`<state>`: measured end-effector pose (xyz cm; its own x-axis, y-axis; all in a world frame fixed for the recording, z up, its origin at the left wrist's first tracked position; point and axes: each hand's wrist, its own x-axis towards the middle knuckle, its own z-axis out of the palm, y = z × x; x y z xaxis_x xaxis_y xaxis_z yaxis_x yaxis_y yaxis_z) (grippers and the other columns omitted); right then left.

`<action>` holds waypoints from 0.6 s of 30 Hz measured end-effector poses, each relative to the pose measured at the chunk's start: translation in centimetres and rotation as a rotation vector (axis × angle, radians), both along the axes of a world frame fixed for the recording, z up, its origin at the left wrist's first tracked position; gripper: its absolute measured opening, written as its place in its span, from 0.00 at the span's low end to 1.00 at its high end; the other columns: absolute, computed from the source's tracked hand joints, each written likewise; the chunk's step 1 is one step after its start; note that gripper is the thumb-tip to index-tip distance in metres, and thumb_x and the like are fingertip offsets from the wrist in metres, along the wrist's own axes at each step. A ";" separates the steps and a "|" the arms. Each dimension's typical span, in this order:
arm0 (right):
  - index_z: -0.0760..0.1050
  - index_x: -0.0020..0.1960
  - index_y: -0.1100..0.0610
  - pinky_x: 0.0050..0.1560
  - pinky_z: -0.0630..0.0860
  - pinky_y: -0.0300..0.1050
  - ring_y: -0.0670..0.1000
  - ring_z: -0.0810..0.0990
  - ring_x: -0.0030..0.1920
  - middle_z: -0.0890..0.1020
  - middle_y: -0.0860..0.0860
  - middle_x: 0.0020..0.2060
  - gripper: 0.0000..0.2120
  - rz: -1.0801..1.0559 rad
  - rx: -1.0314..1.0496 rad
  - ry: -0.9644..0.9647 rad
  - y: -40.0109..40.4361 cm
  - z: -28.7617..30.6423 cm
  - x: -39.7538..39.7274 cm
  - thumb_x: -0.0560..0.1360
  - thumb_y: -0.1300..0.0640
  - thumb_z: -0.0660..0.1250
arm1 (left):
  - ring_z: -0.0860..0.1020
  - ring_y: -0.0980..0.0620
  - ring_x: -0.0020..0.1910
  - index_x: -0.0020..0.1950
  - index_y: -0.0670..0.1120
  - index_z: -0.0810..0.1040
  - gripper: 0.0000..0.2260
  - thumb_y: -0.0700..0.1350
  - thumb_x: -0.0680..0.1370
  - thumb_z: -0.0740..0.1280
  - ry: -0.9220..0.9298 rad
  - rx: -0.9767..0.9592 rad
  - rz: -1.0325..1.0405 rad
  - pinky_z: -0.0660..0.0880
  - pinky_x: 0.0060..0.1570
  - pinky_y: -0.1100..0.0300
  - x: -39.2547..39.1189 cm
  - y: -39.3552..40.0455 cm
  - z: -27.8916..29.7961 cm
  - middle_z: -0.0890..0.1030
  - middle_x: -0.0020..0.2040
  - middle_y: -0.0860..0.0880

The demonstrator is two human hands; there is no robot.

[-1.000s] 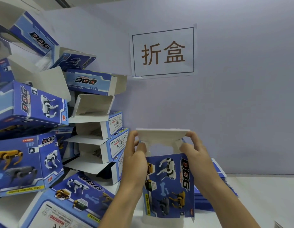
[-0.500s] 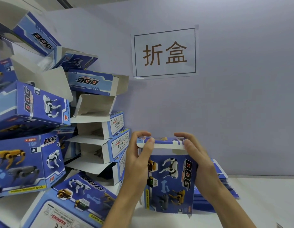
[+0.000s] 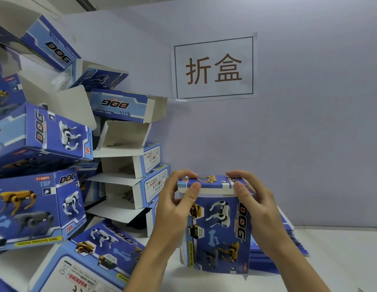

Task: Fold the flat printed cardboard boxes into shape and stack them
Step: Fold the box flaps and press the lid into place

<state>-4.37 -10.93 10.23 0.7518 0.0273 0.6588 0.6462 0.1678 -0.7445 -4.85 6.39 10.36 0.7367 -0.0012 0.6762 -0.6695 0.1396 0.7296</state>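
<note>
Top flap is down now, folded flat over the box (image 3: 220, 232), where a second ago it stood up white and open. The blue dog-printed box stands upright at lower centre of the frame, on the table (image 3: 331, 260). Left hand (image 3: 175, 207) and right hand (image 3: 259, 209) pinch the lid's two ends, thumbs on its front edge. A pile of folded boxes (image 3: 57, 165) fills the left.

The upright box (image 3: 220, 230) was thin printed cardboard, faintly glossy blue outside. The piled boxes (image 3: 46, 199) on the left showed matt white, unprinted insides. The sign (image 3: 214, 67) on the far wall was plain matt paper. The bench (image 3: 335, 260) looked smooth, matt white.
</note>
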 end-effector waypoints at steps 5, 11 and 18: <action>0.80 0.50 0.48 0.35 0.83 0.52 0.60 0.86 0.44 0.86 0.52 0.47 0.08 0.034 0.012 0.033 -0.5 -0.2 0.4 0.73 0.51 0.65 | 0.82 0.45 0.59 0.52 0.50 0.80 0.08 0.49 0.74 0.68 0.035 0.006 -0.070 0.83 0.41 0.52 0.3 0.5 0.0 0.78 0.60 0.48; 0.79 0.49 0.48 0.33 0.82 0.46 0.59 0.86 0.45 0.84 0.54 0.48 0.08 0.032 0.030 0.050 -0.3 -0.3 0.5 0.72 0.49 0.63 | 0.77 0.62 0.61 0.50 0.52 0.85 0.10 0.52 0.70 0.71 0.020 0.044 -0.022 0.82 0.46 0.57 0.1 0.4 0.4 0.76 0.64 0.54; 0.79 0.48 0.51 0.30 0.81 0.47 0.59 0.86 0.41 0.84 0.57 0.45 0.09 -0.019 0.057 0.068 -0.6 0.0 0.4 0.72 0.48 0.64 | 0.72 0.71 0.61 0.54 0.59 0.82 0.17 0.61 0.70 0.64 -0.034 0.230 0.061 0.79 0.45 0.67 -0.4 -0.1 0.9 0.69 0.69 0.58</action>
<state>-3.98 -11.52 10.23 0.7950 -0.0239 0.6062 0.5980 0.1996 -0.7763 -5.21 6.31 11.27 0.7171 -0.1140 0.6876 -0.6962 -0.0688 0.7146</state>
